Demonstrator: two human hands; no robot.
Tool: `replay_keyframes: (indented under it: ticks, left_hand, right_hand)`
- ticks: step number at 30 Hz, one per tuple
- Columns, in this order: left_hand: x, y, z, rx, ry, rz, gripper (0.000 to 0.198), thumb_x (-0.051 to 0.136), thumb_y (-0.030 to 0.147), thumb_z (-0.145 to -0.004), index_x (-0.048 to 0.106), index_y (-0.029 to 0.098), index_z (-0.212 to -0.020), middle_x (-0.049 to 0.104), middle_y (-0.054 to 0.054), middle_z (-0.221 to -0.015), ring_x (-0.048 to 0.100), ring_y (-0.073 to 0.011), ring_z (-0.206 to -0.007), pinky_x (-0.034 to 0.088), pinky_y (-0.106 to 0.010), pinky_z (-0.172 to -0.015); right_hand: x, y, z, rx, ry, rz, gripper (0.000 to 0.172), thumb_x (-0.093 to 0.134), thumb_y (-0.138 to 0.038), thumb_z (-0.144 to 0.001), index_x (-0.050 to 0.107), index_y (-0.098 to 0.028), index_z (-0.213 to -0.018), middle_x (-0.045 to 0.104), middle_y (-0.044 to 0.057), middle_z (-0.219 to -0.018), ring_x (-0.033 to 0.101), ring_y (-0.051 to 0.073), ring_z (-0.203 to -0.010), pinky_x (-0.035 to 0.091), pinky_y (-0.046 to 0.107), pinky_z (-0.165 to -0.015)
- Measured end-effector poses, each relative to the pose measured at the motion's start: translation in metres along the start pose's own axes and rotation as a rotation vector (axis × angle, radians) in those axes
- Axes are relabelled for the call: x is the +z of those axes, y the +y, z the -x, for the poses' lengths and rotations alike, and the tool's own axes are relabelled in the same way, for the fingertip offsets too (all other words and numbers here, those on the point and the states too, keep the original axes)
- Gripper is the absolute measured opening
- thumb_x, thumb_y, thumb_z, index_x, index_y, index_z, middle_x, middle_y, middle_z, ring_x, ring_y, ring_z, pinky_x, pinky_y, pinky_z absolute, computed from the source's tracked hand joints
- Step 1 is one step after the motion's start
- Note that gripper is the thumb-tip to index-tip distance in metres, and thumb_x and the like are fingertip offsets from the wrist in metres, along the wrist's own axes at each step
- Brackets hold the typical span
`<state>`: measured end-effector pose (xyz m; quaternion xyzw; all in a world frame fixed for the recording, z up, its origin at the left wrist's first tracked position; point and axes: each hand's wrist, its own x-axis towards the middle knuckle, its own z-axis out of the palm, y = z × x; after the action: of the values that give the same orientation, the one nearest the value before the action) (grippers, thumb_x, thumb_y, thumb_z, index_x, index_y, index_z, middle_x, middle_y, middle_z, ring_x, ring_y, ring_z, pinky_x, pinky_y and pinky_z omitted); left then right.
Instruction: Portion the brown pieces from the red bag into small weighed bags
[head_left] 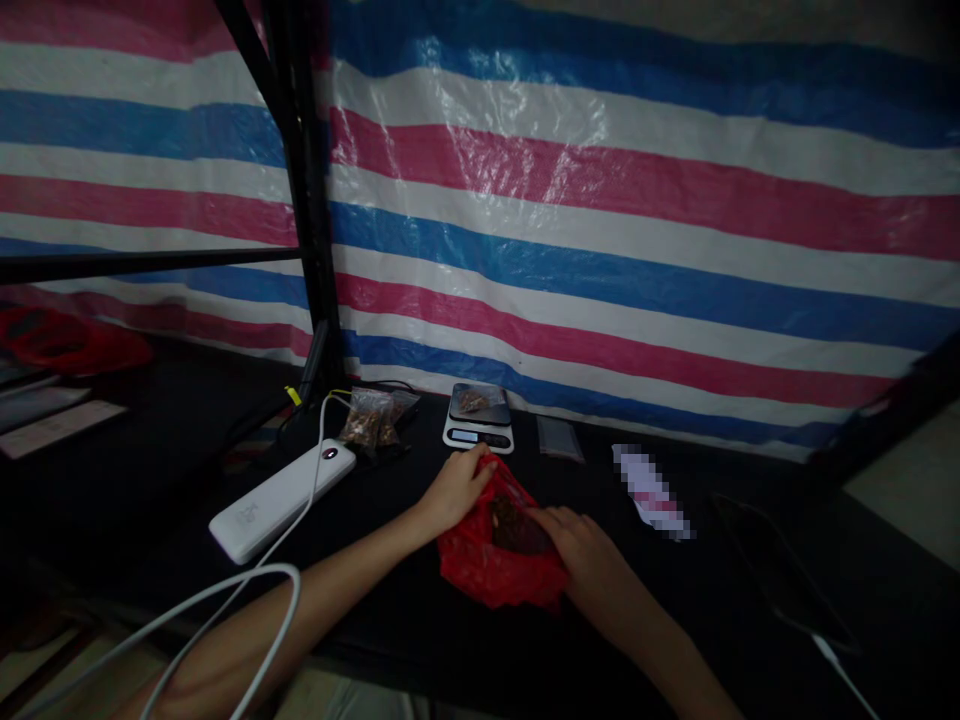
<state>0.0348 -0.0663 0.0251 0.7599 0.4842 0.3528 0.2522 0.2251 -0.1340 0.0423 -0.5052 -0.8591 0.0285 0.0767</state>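
Red plastic bag on a black tabletop, with dark brown contents showing at its mouth. Left hand: fingers curled, gripping the bag's upper edge. Right hand: fingers extended, unclenched, resting on the opposite edge beside the contents. Digital scale just beyond the bag, nearly touching the left hand; white power bank farther left of the bag; tabletop's near edge just below it.

Makeshift weighing and packing stall, going by the striped plastic tarpaulin hung behind a black metal frame across the upper picture, and a black-topped bench below, with a digital scale at centre and small bagged goods just left.
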Motion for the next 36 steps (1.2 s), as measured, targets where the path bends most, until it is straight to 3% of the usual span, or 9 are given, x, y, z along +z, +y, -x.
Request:
replay_keyframes:
  ticks: [10, 17, 21, 30, 36]
  left_hand:
    - [0.0, -0.001, -0.001, -0.039, 0.256, 0.226, 0.02, 0.041, 0.028, -0.082, 0.053, 0.016, -0.072, 0.055, 0.001, -0.066, 0.05, -0.012, -0.062, 0.037, -0.021, -0.061]
    - [0.0, -0.01, -0.004, -0.006, 0.348, 0.306, 0.023, 0.038, 0.031, -0.083, 0.053, 0.016, -0.074, 0.055, 0.0, -0.07, 0.051, -0.0125, -0.069, 0.038, -0.022, -0.067]
    - [0.001, -0.015, -0.006, -0.005, 0.372, 0.339, 0.023, 0.038, 0.031, -0.083, 0.053, 0.015, -0.077, 0.054, 0.0, -0.071, 0.049, -0.0124, -0.069, 0.038, -0.022, -0.068]
    - [0.0, -0.014, -0.004, -0.036, 0.416, 0.341, 0.024, 0.034, 0.032, -0.085, 0.049, 0.016, -0.076, 0.053, 0.0, -0.073, 0.049, -0.0125, -0.071, 0.039, -0.021, -0.068]
    - [-0.001, -0.016, -0.007, -0.041, 0.39, 0.346, 0.021, 0.035, 0.03, -0.084, 0.049, 0.016, -0.078, 0.055, -0.001, -0.075, 0.051, -0.0129, -0.073, 0.04, -0.022, -0.071]
  right_hand:
    - [0.018, -0.012, -0.024, 0.009, 0.058, -0.298, 0.041, 0.042, -0.005, -0.072, 0.054, -0.019, -0.109, 0.062, 0.009, -0.101, 0.056, 0.02, -0.091, 0.04, 0.032, -0.08]
    - [0.042, -0.002, -0.048, -0.046, 0.13, -0.79, 0.04, 0.052, -0.01, -0.068, 0.055, -0.023, -0.106, 0.064, 0.003, -0.098, 0.06, 0.017, -0.087, 0.045, 0.032, -0.079]
    - [0.048, 0.008, -0.055, -0.003, 0.14, -0.973, 0.037, 0.064, -0.015, -0.061, 0.059, -0.021, -0.098, 0.066, 0.003, -0.093, 0.062, 0.018, -0.084, 0.046, 0.034, -0.08]
    - [0.033, 0.021, -0.063, 0.074, 0.152, -1.297, 0.041, 0.071, -0.022, -0.057, 0.059, -0.019, -0.095, 0.065, 0.007, -0.099, 0.06, 0.022, -0.093, 0.044, 0.038, -0.082]
    - [0.008, 0.019, -0.087, 0.074, 0.35, -1.4, 0.045, 0.07, -0.028, -0.059, 0.058, -0.022, -0.102, 0.063, 0.005, -0.106, 0.057, 0.021, -0.099, 0.038, 0.038, -0.091]
